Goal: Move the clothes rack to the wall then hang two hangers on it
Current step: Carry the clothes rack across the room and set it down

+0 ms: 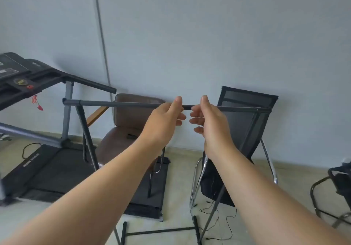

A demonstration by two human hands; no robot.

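Note:
A dark grey metal clothes rack point(121, 104) stands in front of me, its top bar running left to right at chest height and its legs reaching down to a base bar on the floor. My left hand point(163, 119) and my right hand point(209, 119) both grip the middle of the top bar, side by side, thumbs up behind it. The pale wall point(190, 35) is just beyond the rack. No hangers are in view.
A treadmill point(38, 96) fills the left side. A brown chair point(129, 127) and a black mesh chair point(247, 123) stand against the wall behind the rack. Another chair point(340, 184) is at the right edge. Thin cables point(226, 220) lie on the tiled floor.

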